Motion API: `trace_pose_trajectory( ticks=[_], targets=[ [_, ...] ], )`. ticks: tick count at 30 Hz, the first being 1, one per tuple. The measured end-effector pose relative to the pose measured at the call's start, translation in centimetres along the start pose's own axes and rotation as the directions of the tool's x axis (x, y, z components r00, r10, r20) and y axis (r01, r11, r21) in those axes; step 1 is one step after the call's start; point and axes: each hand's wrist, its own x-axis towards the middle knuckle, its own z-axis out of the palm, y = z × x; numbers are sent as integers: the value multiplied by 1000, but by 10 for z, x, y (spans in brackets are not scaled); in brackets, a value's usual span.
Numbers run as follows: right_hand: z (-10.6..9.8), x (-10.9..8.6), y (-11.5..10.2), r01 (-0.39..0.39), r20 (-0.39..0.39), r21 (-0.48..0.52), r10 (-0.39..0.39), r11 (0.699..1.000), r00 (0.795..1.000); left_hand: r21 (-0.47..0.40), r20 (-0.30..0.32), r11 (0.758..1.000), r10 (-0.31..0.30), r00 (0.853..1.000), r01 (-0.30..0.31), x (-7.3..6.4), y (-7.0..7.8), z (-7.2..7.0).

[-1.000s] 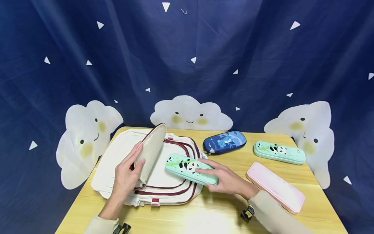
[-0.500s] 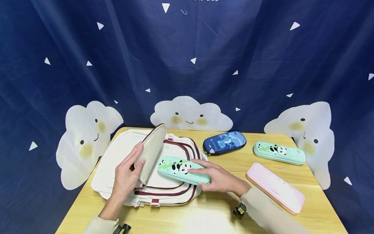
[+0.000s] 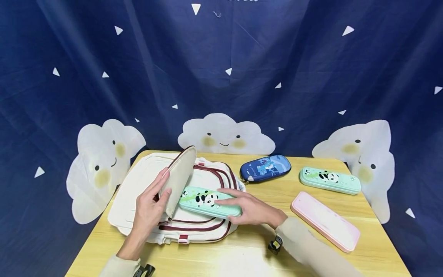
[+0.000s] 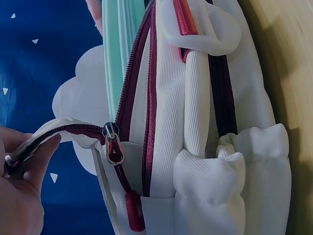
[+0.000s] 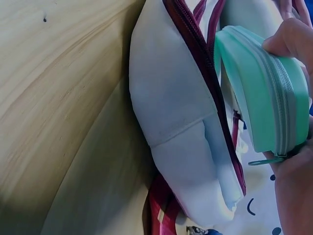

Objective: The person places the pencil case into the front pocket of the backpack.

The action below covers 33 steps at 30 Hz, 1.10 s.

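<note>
A white backpack with dark red zippers lies on the table. My left hand pinches the edge of its unzipped front pocket flap and holds it raised. My right hand grips a mint green pencil case with a panda print by its right end. The case's left end is at the pocket opening, partly behind the flap. In the left wrist view a metal zipper pull hangs at the corner of the opening. The right wrist view shows the zipped side of the pencil case between thumb and fingers.
To the right on the wooden table lie a dark blue pencil case, a second mint panda pencil case and a pink pencil case. A blue curtain with clouds hangs behind the table.
My right hand has moved left with the mint pencil case, bringing its left end from over the bag's front to the flap. The left hand and flap have stayed in place.
</note>
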Motion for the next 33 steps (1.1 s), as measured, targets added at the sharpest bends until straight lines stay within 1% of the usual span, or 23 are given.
trace_pose_trajectory(
  ticks=[5, 8, 18, 26, 30, 33],
  targets=[
    [3, 5, -1, -20, 37, 44, 18, 999, 999, -10, -4, 1000, 15, 1000, -15, 2, 1, 1],
    [3, 7, -1, -24, 55, 51, 22, 998, 998, -12, -6, 1000, 23, 1000, -23, 3, 2, 2],
    [3, 16, 1, 25, 126, 56, -32, 998, 992, -10, 12, 1000, 21, 1000, -21, 5, 3, 3],
    [13, 25, -1, 57, 153, 55, -65, 997, 986, -4, 22, 1000, 16, 1000, -16, 3, 2, 3],
    [17, 27, -4, 60, 160, 45, -66, 997, 985, -7, 15, 1000, 23, 1000, -23, 1, 2, 4],
    [19, 26, -5, 63, 157, 19, -65, 998, 986, -5, 3, 999, 34, 999, -34, -1, 3, 5]
  ],
)
